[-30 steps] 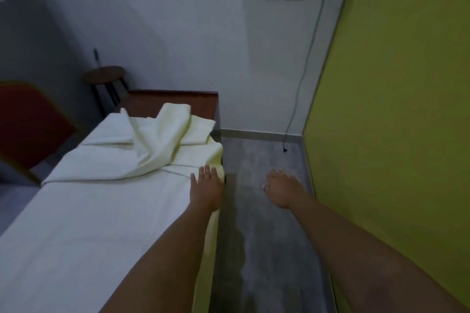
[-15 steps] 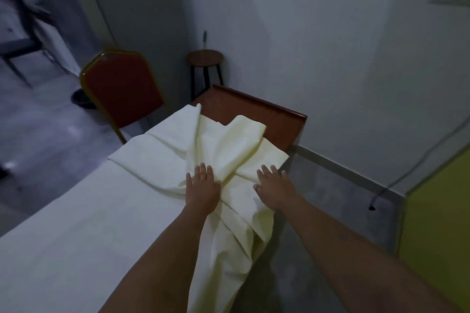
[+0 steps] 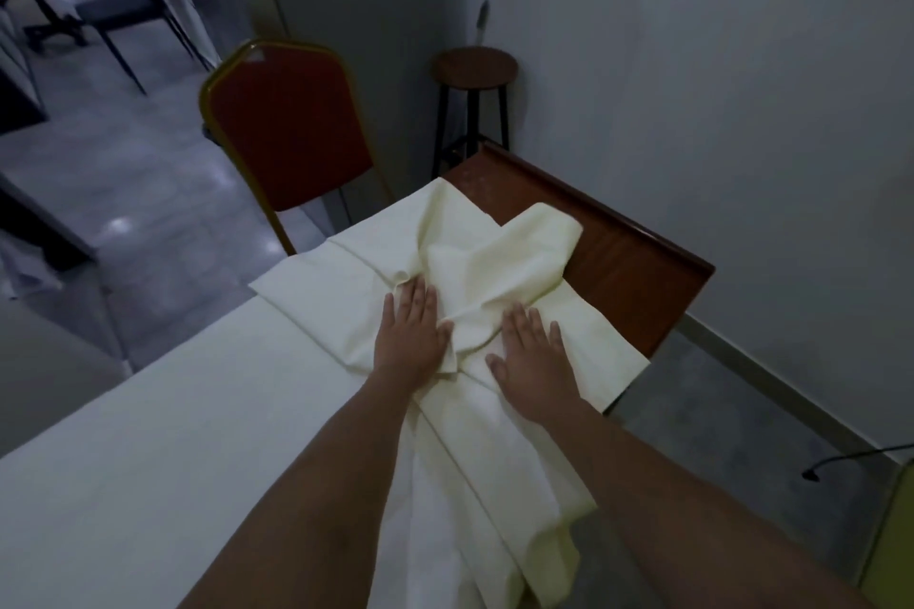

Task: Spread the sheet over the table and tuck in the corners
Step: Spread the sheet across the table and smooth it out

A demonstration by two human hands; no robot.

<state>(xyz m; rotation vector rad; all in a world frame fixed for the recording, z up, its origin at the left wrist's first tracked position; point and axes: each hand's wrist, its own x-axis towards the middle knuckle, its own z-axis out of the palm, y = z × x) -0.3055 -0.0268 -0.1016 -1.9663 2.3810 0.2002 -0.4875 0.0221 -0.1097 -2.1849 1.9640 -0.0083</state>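
Sheet (image 3: 494, 262): cream cloth, bunched and creased at the far end of the bench, with one rumpled fold rising toward the far right; its near part trails over the right edge and hangs toward the floor.
Left hand (image 3: 408, 341): released, palm down with fingers straight and close together, pressing flat on the sheet just left of the bunched fold.
Right hand (image 3: 531, 361): also released and flat on the sheet, fingers straight, thumb spread to the left; it lies just right of the fold, near the left hand but apart from it.
Bench (image 3: 633, 272): brown wood with a raised lip along the far and right edges; the far right corner is bare, and the sheet's bunch lies partly on it.
White cover (image 3: 148, 435): a paler flat layer over the near left of the bench, with the cream sheet's edge lying on top of it.
Chair (image 3: 292, 139): red back, gold frame, standing just beyond the bench's left side.
Stool (image 3: 476, 64): round and dark, against the far wall.
Cable (image 3: 841, 457): black, ending on the floor at the right.
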